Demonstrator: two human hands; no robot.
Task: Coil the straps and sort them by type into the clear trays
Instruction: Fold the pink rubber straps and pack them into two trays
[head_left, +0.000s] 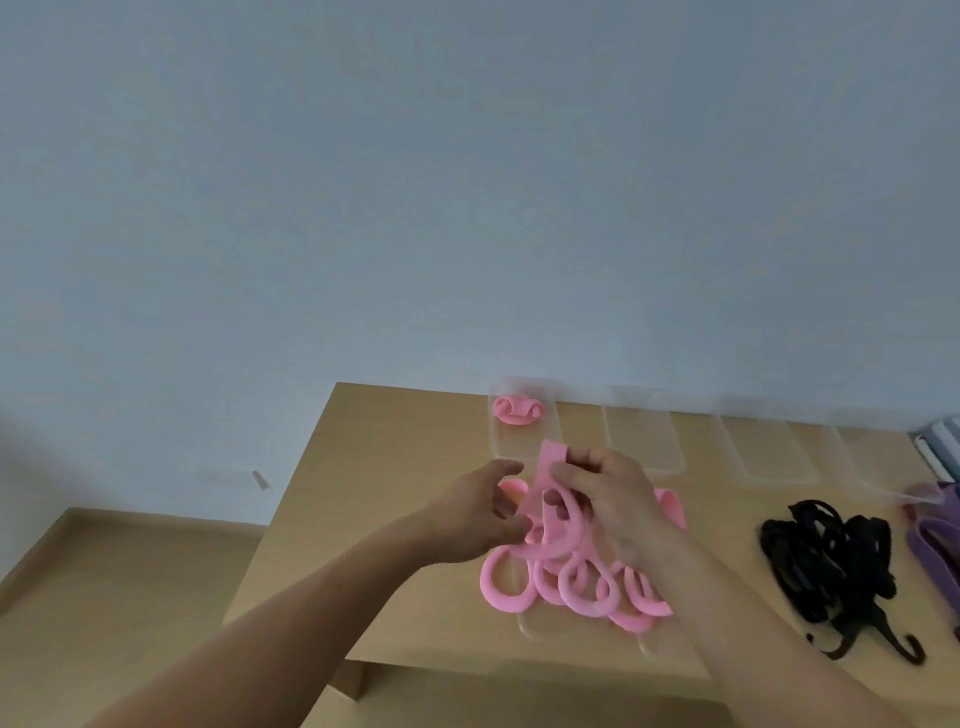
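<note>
Two arms are in view. The left forearm (291, 618) shows at the 7 o'clock edge and is bare along its whole visible length, as far as the left hand (483, 512). The right forearm (753, 623) shows at the 5 o'clock edge and is likewise bare up to the right hand (613, 499). Both hands are bare. Blur softens the fingers (597, 462); nail and knuckle detail cannot be read.
</note>
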